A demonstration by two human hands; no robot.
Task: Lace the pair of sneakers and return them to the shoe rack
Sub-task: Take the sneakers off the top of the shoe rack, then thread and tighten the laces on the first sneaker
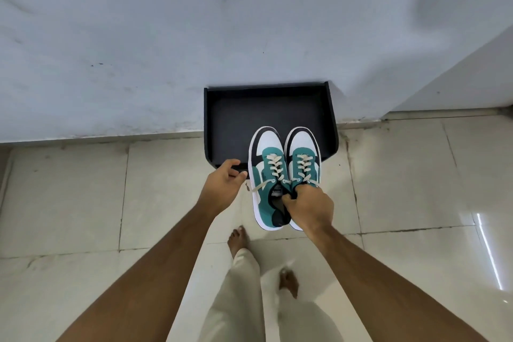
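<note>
A pair of teal, white and black sneakers with cream laces hangs side by side in the air, the left sneaker (267, 175) and the right sneaker (303, 155), toes pointing away from me. My right hand (309, 207) pinches both by their inner collars at the heel end. Their toes overlap the front part of a black shoe rack (236, 114) that stands against the wall. My left hand (222, 182) hovers by the rack's front left corner, fingers curled apart, holding nothing.
A grey-white wall (194, 36) rises behind the rack, and a white wall corner (458, 86) juts out at the right. The floor is glossy beige tile (83, 189). My bare feet (288, 282) and light trousers show below.
</note>
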